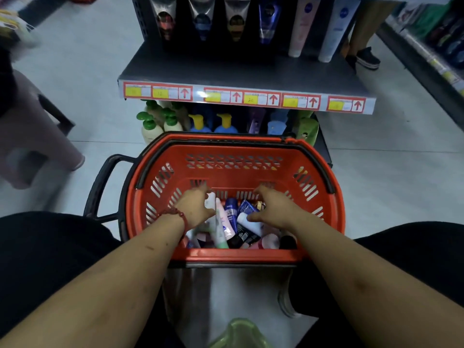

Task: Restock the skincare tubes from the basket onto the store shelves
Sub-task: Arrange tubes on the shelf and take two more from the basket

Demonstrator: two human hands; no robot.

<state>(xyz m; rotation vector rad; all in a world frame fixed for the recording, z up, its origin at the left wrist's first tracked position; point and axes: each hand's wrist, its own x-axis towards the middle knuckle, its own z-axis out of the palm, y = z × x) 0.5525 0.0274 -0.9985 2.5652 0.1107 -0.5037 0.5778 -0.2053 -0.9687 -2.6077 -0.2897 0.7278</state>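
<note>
Red basket holds a jumble of skincare tubes; left hand pinches a pale tube, right hand dips in, fingertips hidden. Six display tubes line the shelf.

One basket, six tubes standing on the upper shelf, five red-arrow labels on its edge, two yellow-capped pump bottles below.

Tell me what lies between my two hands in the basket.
In the head view, a pale pink tube and a dark blue tube lie between the left hand and right hand, inside the red basket.
</note>
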